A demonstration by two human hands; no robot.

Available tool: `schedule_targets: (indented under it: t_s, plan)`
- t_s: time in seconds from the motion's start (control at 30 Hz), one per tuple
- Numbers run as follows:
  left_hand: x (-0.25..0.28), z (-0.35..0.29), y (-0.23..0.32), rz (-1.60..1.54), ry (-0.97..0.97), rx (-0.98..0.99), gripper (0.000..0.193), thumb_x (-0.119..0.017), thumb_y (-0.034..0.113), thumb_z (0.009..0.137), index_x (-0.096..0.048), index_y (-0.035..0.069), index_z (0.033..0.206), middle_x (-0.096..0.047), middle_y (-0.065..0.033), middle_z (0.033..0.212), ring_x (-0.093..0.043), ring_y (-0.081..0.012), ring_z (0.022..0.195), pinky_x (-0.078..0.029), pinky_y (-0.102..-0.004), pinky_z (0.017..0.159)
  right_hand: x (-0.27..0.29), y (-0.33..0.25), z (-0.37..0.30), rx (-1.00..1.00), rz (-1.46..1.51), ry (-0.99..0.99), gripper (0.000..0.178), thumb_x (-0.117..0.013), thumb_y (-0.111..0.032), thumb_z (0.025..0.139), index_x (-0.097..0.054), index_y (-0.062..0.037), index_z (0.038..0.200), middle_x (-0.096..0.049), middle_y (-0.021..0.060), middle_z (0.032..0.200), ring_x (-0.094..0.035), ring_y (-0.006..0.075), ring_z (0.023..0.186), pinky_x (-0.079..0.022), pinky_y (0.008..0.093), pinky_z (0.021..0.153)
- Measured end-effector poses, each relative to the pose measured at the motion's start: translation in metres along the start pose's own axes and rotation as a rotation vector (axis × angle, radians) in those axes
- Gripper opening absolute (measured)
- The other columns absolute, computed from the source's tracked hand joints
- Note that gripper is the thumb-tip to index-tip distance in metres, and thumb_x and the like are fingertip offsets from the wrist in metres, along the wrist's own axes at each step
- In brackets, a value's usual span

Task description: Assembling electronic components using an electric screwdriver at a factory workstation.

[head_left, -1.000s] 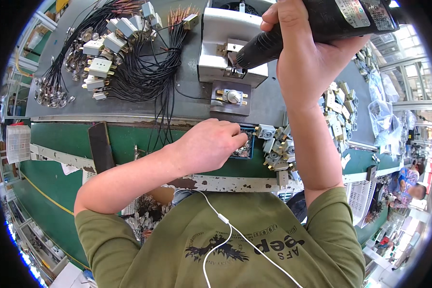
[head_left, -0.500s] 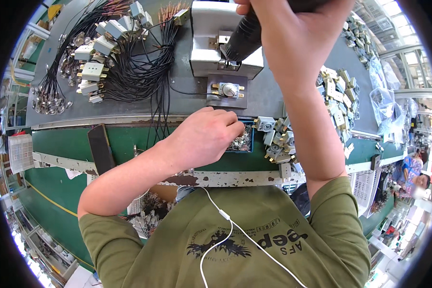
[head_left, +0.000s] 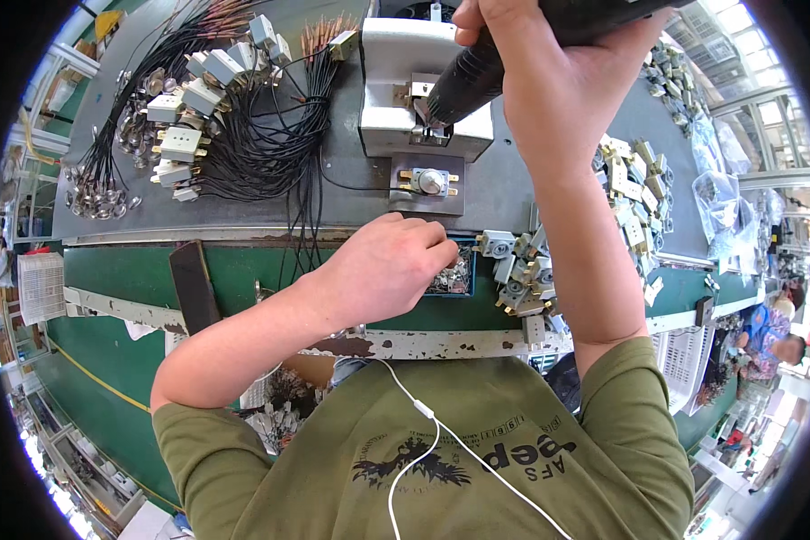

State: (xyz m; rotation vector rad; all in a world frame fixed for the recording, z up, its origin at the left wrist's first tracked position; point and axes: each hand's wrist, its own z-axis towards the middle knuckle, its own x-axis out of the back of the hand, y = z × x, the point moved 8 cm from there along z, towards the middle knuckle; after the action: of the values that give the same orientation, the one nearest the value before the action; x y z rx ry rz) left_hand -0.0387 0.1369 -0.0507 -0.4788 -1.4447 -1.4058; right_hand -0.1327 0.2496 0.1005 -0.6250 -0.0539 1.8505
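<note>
My right hand (head_left: 562, 81) is wrapped round a black power screwdriver (head_left: 472, 79). The driver slants down to the left, its tip at the slot of a pale metal box-shaped device (head_left: 403, 121) that looks like a screw feeder. Over a small blue tray (head_left: 462, 286) of small metal parts, my left hand (head_left: 389, 261) is closed with its fingers curled. Its fingertips are hidden, so I cannot make out what they hold. Just beyond the left hand, a grey-white switch-like part (head_left: 430, 182) with brass terminals sits on a dark metal block (head_left: 402, 200), a black wire running to it.
A bundle of black wires (head_left: 270, 148) with grey-white blocks lies at the left. Loose similar parts are heaped beside the tray (head_left: 526, 274) and farther right (head_left: 634, 184). A dark phone-like slab (head_left: 193, 286) rests at the left front edge. Clear plastic bags (head_left: 724, 202) lie far right.
The screwdriver has drawn back slightly, and more of its metal tip shows at the slot. My left hand stays over the tray with its fingers curled. The whole view has shifted a little.
</note>
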Motion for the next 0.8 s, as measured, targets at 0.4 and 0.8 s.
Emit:
schedule_targets:
  t_s: [0.4, 0.8]
  plan:
    - [0.003, -0.001, 0.001, 0.029, -0.002, -0.003, 0.020, -0.069, 0.004, 0.078, -0.067, 0.004, 0.098, -0.066, -0.0087, 0.092, -0.069, -0.0261, 0.092, -0.051, -0.0384, 0.082, -0.001, 0.016, 0.000, -0.152, -0.235, -0.108, 0.058, -0.077, 0.006, 0.088, -0.042, -0.0038, 0.133, -0.070, 0.0126, 0.106, -0.069, 0.0153, 0.087, -0.057, 0.0274, 0.070]
    - [0.076, -0.005, -0.024, 0.070, 0.353, 0.207, 0.010, -0.069, 0.006, 0.088, -0.067, 0.006, 0.098, -0.067, -0.0101, 0.090, -0.066, -0.0309, 0.088, -0.051, -0.0425, 0.080, -0.019, 0.017, -0.001, -0.415, -0.442, -0.150, 0.075, -0.076, -0.001, 0.088, -0.035, -0.0051, 0.151, -0.064, 0.0096, 0.120, -0.066, 0.0171, 0.105, -0.056, 0.0319, 0.090]
